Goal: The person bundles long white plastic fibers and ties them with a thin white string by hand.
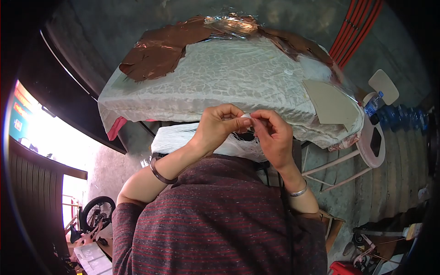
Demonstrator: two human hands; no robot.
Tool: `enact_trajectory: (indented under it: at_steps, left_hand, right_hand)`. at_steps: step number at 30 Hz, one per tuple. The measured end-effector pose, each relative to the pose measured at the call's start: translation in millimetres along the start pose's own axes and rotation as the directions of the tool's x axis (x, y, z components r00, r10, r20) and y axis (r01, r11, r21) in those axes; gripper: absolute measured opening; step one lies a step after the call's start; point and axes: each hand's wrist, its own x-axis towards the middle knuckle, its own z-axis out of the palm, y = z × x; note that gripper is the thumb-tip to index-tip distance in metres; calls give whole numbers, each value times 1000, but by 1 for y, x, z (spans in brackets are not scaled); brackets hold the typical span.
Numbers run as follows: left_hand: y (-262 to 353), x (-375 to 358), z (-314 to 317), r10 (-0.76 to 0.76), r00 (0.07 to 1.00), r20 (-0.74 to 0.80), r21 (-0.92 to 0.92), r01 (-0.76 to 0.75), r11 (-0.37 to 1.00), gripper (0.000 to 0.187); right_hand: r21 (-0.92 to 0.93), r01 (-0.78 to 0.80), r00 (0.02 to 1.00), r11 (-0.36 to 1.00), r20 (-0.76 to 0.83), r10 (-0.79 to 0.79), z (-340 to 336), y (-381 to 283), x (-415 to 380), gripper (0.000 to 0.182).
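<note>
My left hand (217,124) and my right hand (277,140) meet in front of me, just past the near edge of the covered table. Thumb and fingers of both are pinched together at a small white piece (246,116), too small and covered to tell its kind. Fine thread-like strands hang below the fingertips. Under the hands, across my lap, lies a bundle of white threads (176,137), its loose strands trailing to the right. My forearms partly hide the bundle.
A white patterned cloth (238,68) covers the table, with brown foil-like sheets (158,50) along its far edge. A beige board (327,103) lies at the right. Beyond stand a folding chair (366,151), a water bottle (373,104) and large blue bottles (403,118).
</note>
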Motion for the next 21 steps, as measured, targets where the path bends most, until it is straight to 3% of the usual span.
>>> enact_trajectory:
  at_steps: [4,6,8,10,11,13,14,16,17,18,19,21]
  left_hand:
    - [-3,3,-3,27,999,-18,146,-24,989,12]
    - [-4,1,1,80,996,-25,199,-73,977,12]
    - [-3,-1,3,132,991,-27,252,-121,960,12]
    - [-2,-2,4,209,978,-1,558,-173,812,12]
    - [-4,-3,3,210,978,0,558,-174,811,12]
    - [-12,-4,-1,443,878,180,712,-427,558,8]
    - [-13,-3,-2,444,878,181,712,-428,557,8]
    - [-13,1,-4,395,915,82,511,-379,771,8]
    - [-14,2,-6,395,915,84,508,-380,773,8]
    - [-15,3,-8,158,977,144,56,-168,984,12]
    - [-17,4,-10,-32,952,305,-374,151,915,17]
    - [-17,3,-8,-19,927,375,-482,213,850,22]
  right_hand:
    - [-4,4,1000,1000,-18,-4,0,-3,0,11]
    - [-162,190,981,968,-4,-193,2,-4,1,10]
    - [-196,203,979,959,13,-204,3,-12,-1,11]
    - [-236,273,962,933,37,-272,3,-8,0,13]
    - [-237,273,961,932,36,-273,2,-8,0,13]
    - [-225,219,976,950,63,-210,-1,-9,1,12]
    - [-225,219,976,949,62,-211,-3,-8,2,12]
    - [-219,146,989,965,50,-139,-6,-6,4,11]
    - [-222,144,989,964,48,-137,-6,-5,5,11]
    - [-215,209,978,954,61,-200,-5,-5,5,11]
    - [-206,274,961,939,74,-265,-4,-5,7,10]
    - [-143,189,980,972,93,-177,-6,-4,9,10]
